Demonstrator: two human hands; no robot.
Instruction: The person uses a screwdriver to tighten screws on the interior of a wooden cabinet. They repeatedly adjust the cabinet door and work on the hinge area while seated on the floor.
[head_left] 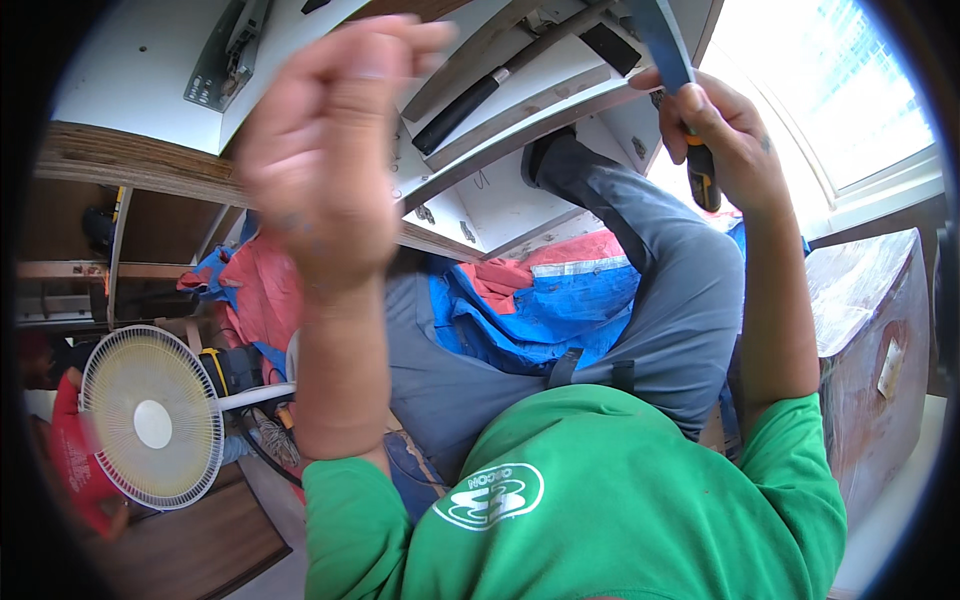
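Observation:
My right hand (735, 135) is closed round the black-and-yellow handle of a tool with a long flat grey blade (662, 38), which points up past the top edge of the view. My left hand (325, 150) is raised in front of the white cabinet (140, 60), smeared by motion; its fingers look bent, but whether they hold anything does not show. Between the hands, a long-handled tool with a black grip (462, 112) and a dark head, like a hammer or hatchet, lies in the open cabinet compartment.
A metal drawer slide or hinge part (228, 60) is on the cabinet panel. Blue and red tarpaulin (570, 300) lies under my legs. A white fan (152, 425) stands at the left, near a person in red (80, 460). A plastic-wrapped box (870, 330) and a bright window (850, 80) are at the right.

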